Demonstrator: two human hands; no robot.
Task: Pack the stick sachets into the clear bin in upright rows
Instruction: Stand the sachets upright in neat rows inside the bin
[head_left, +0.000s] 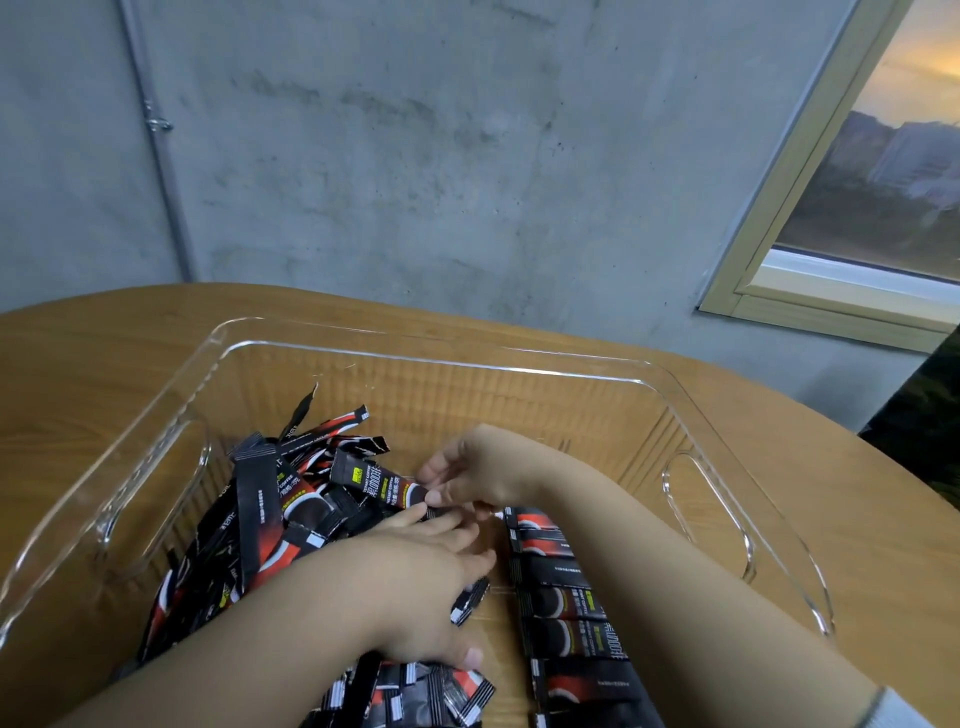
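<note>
Inside, a clear plastic bin sits on a wooden tabletop and both bare hands reach into it. The right hand pinches one end of a black-and-red instant coffee sachet at the bin's centre. The left hand lies flat, fingers spread, on the loose heap of sachets at nine o'clock. A tidy row of sachets, about eight showing, runs towards six o'clock under the right forearm. The heap is too tangled to count. Each sachet looks light, thin and bendy, with slick film; a grip on the flat crimped end should steer it best.
</note>
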